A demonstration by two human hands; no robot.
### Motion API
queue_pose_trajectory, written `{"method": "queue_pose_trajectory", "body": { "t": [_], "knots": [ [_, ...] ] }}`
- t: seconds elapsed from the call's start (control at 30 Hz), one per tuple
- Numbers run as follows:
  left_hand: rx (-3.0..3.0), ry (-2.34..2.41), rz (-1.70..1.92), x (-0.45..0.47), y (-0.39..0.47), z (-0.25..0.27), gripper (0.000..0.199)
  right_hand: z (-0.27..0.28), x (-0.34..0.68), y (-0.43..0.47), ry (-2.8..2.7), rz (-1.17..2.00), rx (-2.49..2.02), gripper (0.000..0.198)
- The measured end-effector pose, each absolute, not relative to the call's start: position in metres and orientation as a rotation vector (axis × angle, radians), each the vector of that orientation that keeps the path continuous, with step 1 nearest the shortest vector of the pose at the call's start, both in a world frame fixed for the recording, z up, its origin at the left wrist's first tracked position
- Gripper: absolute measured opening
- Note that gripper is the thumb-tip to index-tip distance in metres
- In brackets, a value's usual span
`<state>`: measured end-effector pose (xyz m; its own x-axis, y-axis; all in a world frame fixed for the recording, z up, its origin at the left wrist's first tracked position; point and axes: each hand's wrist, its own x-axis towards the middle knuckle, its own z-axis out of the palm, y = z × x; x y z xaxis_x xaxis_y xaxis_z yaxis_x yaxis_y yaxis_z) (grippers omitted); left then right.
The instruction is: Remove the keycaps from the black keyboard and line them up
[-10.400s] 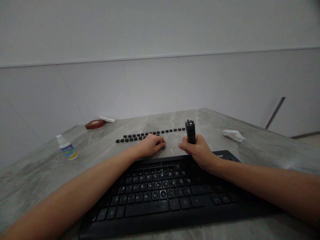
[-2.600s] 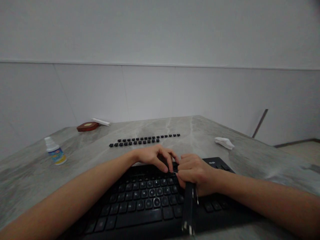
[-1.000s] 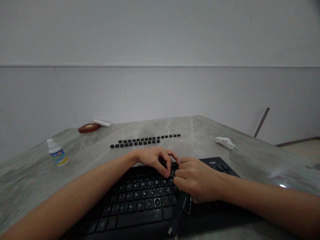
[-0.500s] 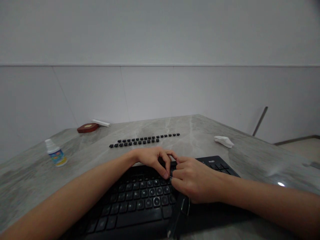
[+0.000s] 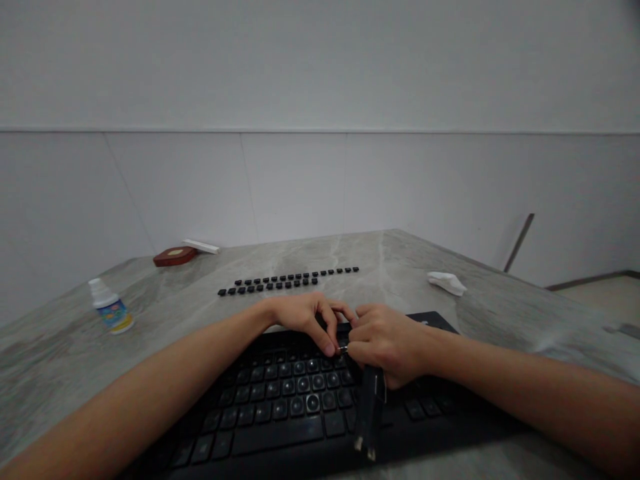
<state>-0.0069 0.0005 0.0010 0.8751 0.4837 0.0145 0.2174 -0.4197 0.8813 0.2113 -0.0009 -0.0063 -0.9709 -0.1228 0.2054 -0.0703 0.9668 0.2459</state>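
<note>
On the grey table, we are working over a black keyboard. Our right hand is gripping a dark tool; our left hand is curling at a thin metal piece, whether pinching it we cannot tell. Were that piece slipping, we could be scratching keys.

Black keyboard on a grey marbled table, spacebar and lower key rows in place, slim black tool in the right hand, slanting over the keys, metal tips at its near end.
</note>
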Motion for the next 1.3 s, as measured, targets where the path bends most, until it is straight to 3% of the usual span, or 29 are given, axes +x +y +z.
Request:
{"method": "queue_pose_trajectory", "body": {
  "t": [0.2,0.77,1.0,1.1,1.3],
  "knots": [
    [1.993,0.524,0.333,-0.005,-0.002,0.003,0.011,-0.005,0.212,-0.007,-2.822,-0.477,0.151,0.013],
    [2.042,0.509,0.361,-0.004,-0.001,0.002,0.007,-0.006,0.21,-0.015,-2.834,-0.414,0.067,0.003],
    [2.004,0.533,0.346,-0.004,-0.002,0.002,0.012,0.002,0.21,-0.018,-2.816,-0.438,0.208,0.011],
    [2.032,0.562,0.374,-0.003,-0.003,0.002,0.012,-0.003,0.21,-0.015,-2.813,-0.281,0.14,0.008],
    [2.073,0.58,0.44,-0.005,0.0,-0.002,0.009,-0.016,0.209,-0.006,-2.689,0.43,-0.291,0.013]
  ]
}}
